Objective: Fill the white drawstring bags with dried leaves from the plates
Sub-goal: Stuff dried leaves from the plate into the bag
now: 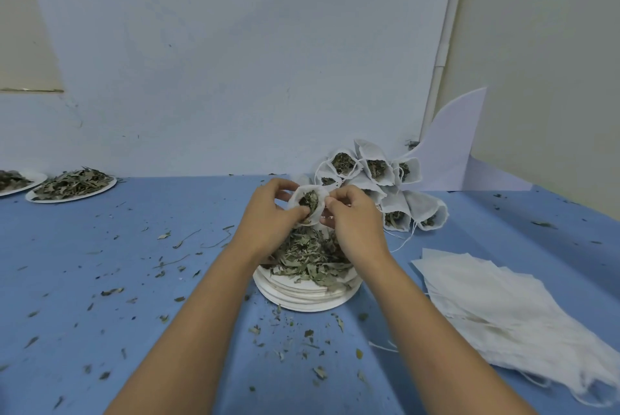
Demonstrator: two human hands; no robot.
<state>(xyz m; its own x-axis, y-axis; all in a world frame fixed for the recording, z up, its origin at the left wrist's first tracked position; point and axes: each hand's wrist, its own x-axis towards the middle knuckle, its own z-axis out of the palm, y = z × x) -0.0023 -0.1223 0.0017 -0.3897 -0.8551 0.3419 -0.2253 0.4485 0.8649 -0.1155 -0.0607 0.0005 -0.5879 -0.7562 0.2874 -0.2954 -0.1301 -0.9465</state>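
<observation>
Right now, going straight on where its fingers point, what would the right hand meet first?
Probably the left hand, just across the white bag that both pinch; depth is unclear.

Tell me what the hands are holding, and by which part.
Both hold one bag by its open rim, the left hand on its left side, the right hand on its right, above the plate.

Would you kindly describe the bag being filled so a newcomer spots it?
On the blue table, find the plate stack heaped with leaves. Just above, the left hand and right hand hold one bag, the only one off the table.
</observation>
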